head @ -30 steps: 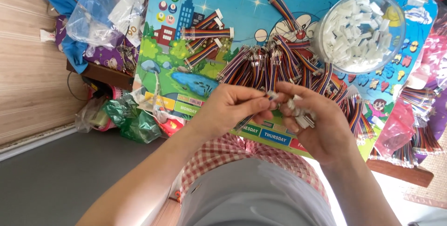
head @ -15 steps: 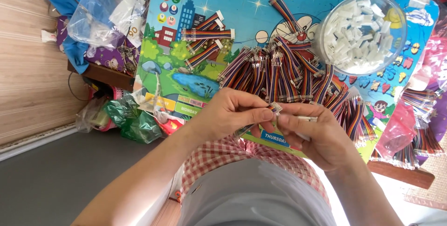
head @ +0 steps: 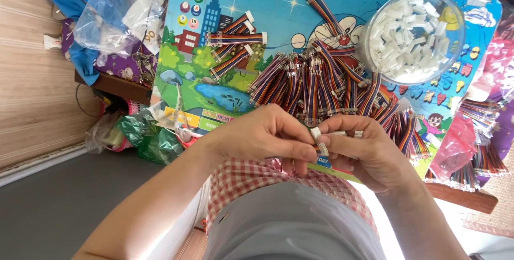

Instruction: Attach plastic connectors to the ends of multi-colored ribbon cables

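My left hand [head: 267, 134] and my right hand [head: 369, 150] meet in front of my body, fingertips together. Between them they pinch a small white plastic connector [head: 317, 132] on the end of a striped ribbon cable [head: 312, 99], which runs up into the pile. My right hand also holds a few more white connectors [head: 350, 133] in its fingers. A heap of multicoloured ribbon cables [head: 321, 83] lies on the cartoon-printed board [head: 267, 3] just beyond my hands. A clear round bowl [head: 375, 62] full of white connectors stands at the upper right.
Three finished cables [head: 235, 39] lie apart at the board's upper left. Clear plastic bags [head: 115, 16] and blue cloth sit far left, crumpled green wrappers [head: 144, 134] below them. More cable bundles in pink bags [head: 471, 147] lie at the right. Grey floor lower left.
Both hands have drawn nearer to my body and closed tighter together on the connector; the cable end came with them. The pile and bowl stayed put.
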